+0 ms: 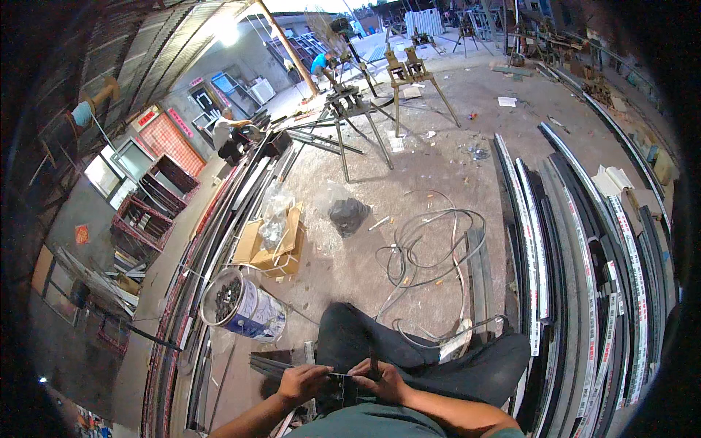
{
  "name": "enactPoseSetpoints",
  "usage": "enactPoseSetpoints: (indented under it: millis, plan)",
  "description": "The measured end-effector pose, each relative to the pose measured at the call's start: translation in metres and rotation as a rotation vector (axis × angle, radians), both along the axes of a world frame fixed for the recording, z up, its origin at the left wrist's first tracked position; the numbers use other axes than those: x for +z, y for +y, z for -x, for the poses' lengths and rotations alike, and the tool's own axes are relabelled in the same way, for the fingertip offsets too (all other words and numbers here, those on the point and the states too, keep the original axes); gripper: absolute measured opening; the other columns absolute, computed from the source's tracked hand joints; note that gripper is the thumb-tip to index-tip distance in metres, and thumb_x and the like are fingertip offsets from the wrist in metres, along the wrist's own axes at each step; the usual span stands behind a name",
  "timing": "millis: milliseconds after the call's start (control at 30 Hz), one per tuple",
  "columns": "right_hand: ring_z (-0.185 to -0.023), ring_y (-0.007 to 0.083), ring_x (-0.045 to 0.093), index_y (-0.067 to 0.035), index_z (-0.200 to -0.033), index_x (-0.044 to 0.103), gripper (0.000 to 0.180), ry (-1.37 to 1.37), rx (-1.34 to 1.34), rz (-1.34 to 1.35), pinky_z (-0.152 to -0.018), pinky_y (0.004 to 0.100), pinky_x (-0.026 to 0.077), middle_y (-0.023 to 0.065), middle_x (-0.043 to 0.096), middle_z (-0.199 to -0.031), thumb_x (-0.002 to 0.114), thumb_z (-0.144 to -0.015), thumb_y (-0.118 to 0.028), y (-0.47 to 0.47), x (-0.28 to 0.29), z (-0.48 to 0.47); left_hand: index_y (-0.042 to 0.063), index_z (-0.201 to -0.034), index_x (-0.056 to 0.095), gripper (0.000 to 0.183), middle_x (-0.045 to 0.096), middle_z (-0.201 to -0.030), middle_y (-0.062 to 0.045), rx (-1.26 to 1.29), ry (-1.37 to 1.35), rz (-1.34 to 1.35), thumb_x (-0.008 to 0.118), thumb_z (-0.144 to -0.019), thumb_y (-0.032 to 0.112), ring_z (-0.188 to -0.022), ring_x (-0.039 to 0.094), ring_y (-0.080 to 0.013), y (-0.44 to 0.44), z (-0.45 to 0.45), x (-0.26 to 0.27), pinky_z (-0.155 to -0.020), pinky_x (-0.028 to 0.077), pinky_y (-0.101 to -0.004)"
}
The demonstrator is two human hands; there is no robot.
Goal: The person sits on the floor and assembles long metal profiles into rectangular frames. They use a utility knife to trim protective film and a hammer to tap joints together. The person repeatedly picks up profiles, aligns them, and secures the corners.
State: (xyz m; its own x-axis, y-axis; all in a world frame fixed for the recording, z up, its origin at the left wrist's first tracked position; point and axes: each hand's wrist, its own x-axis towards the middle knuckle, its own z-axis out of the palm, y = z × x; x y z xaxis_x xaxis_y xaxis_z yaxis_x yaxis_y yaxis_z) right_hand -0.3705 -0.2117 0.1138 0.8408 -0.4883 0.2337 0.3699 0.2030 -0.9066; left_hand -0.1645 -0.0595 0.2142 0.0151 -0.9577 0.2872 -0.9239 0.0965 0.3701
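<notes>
Close to my lap, my left hand point(304, 383) and my right hand point(386, 379) face each other. A small thin light-coloured strip point(340, 374) spans the gap between them, pinched by the fingertips of both. Out of my right hand rises a dark, narrow tool or handle point(374, 355); its kind is unclear. Under my left hand, dark metal profiles point(274, 363) stick out to the left. Below the strip is a dark part point(331, 391), mostly hidden by my hands and shirt.
Left stands a bucket point(263, 315) of small dark pieces, with an open cardboard box point(285, 254) beyond. A coiled cable point(405, 257) and black bag point(348, 214) lie ahead. Long profiles point(580, 263) line the right. A person point(227, 131) crouches far left; another point(320, 64) bends farther back.
</notes>
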Motion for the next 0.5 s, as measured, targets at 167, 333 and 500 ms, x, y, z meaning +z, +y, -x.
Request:
enactPoseSetpoints:
  millis: [167,333,500]
  plan:
    - [-0.104,0.0205,0.070,-0.002,-0.107,0.073,0.011,-0.048,-0.028,0.001,-0.091,0.0349,0.056,0.0132,0.074,-0.112,0.074,-0.097,-0.006,0.003,-0.004,-0.003,0.012,-0.111,0.075,0.027,0.078,-0.098,-0.009,0.029,-0.026,-0.037,0.082,-0.085,0.016,-0.080,0.076,-0.0286,0.001,0.000,0.003,-0.067,0.061,-0.0378]
    - [-0.103,0.0209,0.070,-0.001,-0.105,0.073,0.009,-0.010,-0.004,-0.030,-0.090,0.0349,0.056,0.0131,0.074,-0.112,0.073,-0.097,-0.005,0.002,-0.006,-0.006,0.012,-0.110,0.075,0.026,0.078,-0.098,-0.010,0.020,-0.003,-0.036,0.082,-0.086,0.017,-0.082,0.076,-0.0287,-0.001,0.001,0.002,-0.068,0.062,-0.0378]
    - [-0.104,0.0218,0.070,-0.001,-0.104,0.073,0.008,-0.062,-0.046,0.043,-0.091,0.0362,0.056,0.0145,0.073,-0.111,0.073,-0.097,-0.005,0.003,-0.011,-0.008,0.011,-0.108,0.074,0.022,0.078,-0.100,-0.010,0.030,-0.027,-0.048,0.081,-0.087,0.016,-0.084,0.077,-0.0293,0.000,0.001,0.000,-0.070,0.062,-0.0380]
